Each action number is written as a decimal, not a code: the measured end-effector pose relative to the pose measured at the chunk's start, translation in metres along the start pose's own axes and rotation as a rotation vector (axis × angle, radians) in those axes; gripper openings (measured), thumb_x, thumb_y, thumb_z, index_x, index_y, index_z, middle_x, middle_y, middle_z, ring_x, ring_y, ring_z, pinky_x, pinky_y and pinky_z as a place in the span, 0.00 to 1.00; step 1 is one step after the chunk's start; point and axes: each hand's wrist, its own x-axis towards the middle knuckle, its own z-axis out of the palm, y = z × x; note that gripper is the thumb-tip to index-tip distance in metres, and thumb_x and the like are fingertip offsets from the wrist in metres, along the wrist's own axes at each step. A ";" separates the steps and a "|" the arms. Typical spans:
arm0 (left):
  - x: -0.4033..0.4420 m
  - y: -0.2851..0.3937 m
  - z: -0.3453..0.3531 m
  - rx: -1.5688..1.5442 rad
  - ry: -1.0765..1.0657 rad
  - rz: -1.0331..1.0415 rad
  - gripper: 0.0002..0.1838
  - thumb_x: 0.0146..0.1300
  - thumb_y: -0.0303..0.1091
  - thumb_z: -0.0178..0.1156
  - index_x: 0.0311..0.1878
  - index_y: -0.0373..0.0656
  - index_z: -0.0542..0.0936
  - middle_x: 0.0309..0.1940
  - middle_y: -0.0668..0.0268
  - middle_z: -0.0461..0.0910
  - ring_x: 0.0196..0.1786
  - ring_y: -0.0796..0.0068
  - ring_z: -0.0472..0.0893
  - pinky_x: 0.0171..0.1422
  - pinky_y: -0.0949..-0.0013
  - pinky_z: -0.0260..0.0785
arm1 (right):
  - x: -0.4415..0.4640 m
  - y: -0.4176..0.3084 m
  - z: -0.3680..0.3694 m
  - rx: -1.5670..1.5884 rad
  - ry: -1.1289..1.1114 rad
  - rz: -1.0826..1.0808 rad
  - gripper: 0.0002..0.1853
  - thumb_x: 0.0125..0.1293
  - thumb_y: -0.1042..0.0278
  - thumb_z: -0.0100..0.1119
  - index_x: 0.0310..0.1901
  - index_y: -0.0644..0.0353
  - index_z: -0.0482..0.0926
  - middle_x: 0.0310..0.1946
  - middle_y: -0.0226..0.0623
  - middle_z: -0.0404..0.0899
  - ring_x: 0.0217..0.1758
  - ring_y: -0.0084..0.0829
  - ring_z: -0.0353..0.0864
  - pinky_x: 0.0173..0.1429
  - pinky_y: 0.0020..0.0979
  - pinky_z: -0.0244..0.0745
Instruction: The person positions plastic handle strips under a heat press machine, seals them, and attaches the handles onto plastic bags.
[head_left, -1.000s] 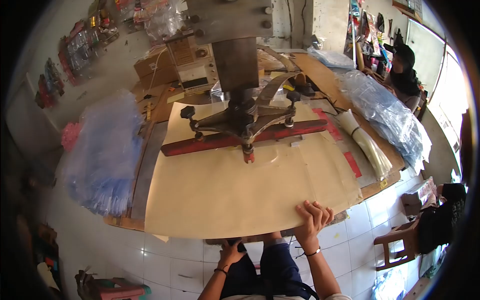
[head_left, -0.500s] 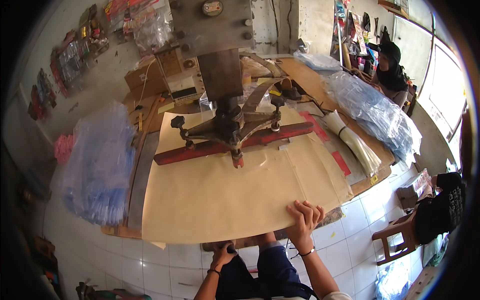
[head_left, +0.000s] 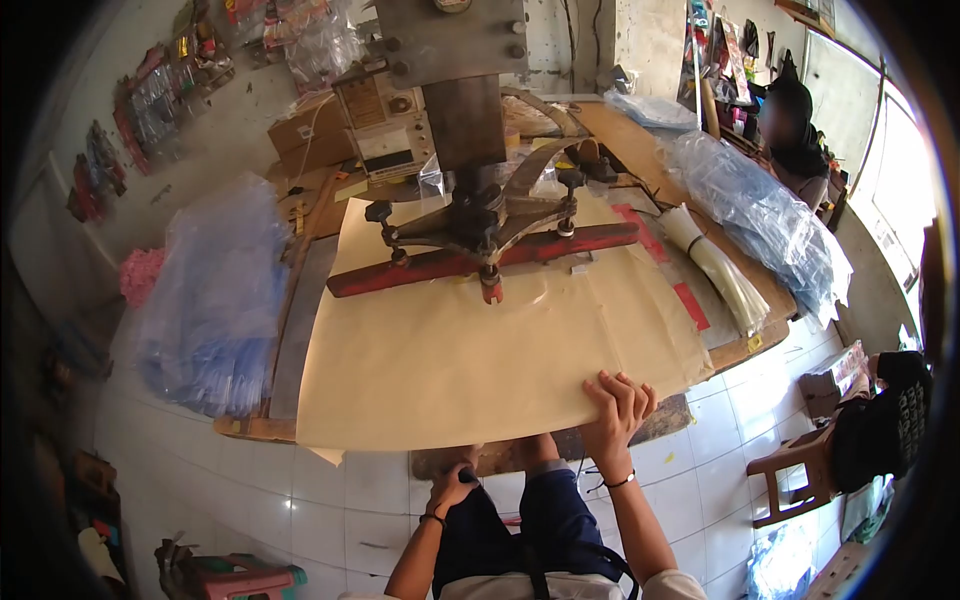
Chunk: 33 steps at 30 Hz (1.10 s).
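A large cream-yellow sheet (head_left: 450, 370) lies flat across the worktable under a heavy metal press. The press's long red bar (head_left: 560, 246) sits low over the sheet, carried by a dark bracket (head_left: 480, 225) with screw knobs. My right hand (head_left: 617, 412) grips the sheet's front edge toward the right, fingers bent over the top; the thumb is hidden. Below the table edge, close to my knee, my left hand (head_left: 455, 487) is closed around a small dark rounded thing that I cannot make out.
Clear plastic sheeting hangs in a stack (head_left: 210, 310) on the left. A tied bundle of pale strips (head_left: 715, 270) and crumpled plastic (head_left: 760, 215) lie on the right. Another person (head_left: 795, 130) sits at the back right. A brown stool (head_left: 795, 470) stands on the tiled floor.
The camera view has shifted, so the table, press and sheet appear slightly higher and farther right. Both hands keep their places relative to the sheet and table.
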 end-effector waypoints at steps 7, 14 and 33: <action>-0.003 0.014 0.002 0.073 0.082 0.071 0.34 0.54 0.57 0.73 0.66 0.67 0.77 0.61 0.49 0.80 0.64 0.37 0.77 0.65 0.46 0.74 | 0.006 -0.006 -0.006 0.022 -0.003 0.016 0.21 0.44 0.77 0.70 0.44 0.48 0.85 0.50 0.29 0.83 0.60 0.37 0.78 0.74 0.50 0.58; 0.005 0.020 0.009 0.196 0.057 0.167 0.34 0.57 0.59 0.70 0.67 0.64 0.77 0.70 0.33 0.64 0.71 0.21 0.62 0.70 0.34 0.65 | 0.003 -0.001 -0.004 -0.030 -0.031 -0.021 0.21 0.46 0.72 0.69 0.46 0.46 0.85 0.52 0.28 0.82 0.62 0.37 0.77 0.75 0.49 0.58; -0.035 0.323 -0.311 0.525 0.137 1.191 0.10 0.67 0.37 0.63 0.44 0.41 0.84 0.29 0.59 0.85 0.28 0.59 0.85 0.33 0.62 0.78 | 0.147 0.023 -0.048 0.334 -0.918 0.025 0.12 0.62 0.66 0.72 0.46 0.58 0.87 0.37 0.39 0.87 0.40 0.35 0.86 0.47 0.34 0.79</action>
